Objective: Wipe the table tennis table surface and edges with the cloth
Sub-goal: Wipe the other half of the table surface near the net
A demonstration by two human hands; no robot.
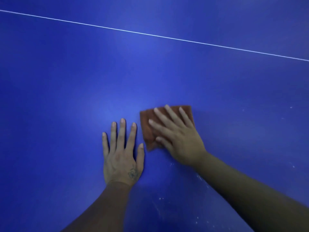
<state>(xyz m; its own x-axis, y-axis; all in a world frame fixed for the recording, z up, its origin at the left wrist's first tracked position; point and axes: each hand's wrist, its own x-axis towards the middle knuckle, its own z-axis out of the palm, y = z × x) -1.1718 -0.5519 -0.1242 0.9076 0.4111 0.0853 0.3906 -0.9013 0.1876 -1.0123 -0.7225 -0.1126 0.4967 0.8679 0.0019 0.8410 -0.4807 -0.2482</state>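
Observation:
The blue table tennis table [66,89] fills the whole view. A folded brown-orange cloth [147,129] lies flat on it near the lower middle. My right hand [177,136] presses down on the cloth with straight, spread fingers and covers most of it. Just left of the cloth, my left hand [122,153] rests flat on the bare table, fingers straight and spread, its thumb close to the cloth's lower left corner.
A thin white line [158,36] crosses the table from upper left to right, well beyond the hands. Small white specks and scuffs [199,178] mark the surface under and beside my right forearm. No table edge is in view.

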